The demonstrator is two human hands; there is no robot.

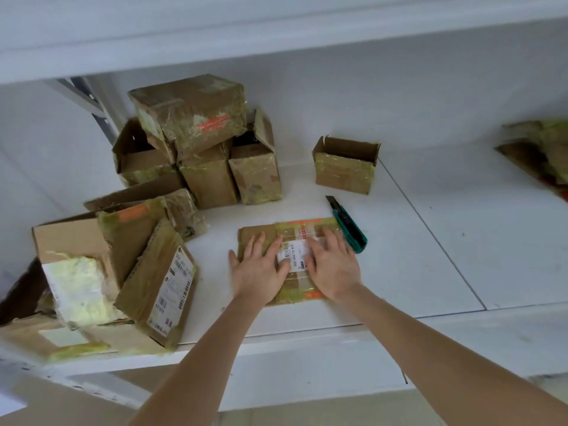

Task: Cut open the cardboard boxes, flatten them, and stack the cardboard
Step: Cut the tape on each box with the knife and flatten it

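While both bare forearms reach up from the bottom edge of the frame and converge toward the centre, the left hand (pixel 259 269) and the right hand (pixel 333 265) lie palm down, side by side, on a flattened box (pixel 302 227) in the middle of the frame. Their fingers are straight and spread, pressing on its taped top and the white shipping label between them. Touching the box's upper right corner, a green utility knife (pixel 349 227) lies on the white surface (pixel 430 241). Above it, right of centre, stands a small open box (pixel 345 167). A pile of boxes (pixel 196 139) fills the upper left, and a stack of flattened cardboard (pixel 123 265) lies at the lower left. More cardboard (pixel 541 155) shows at the right edge.
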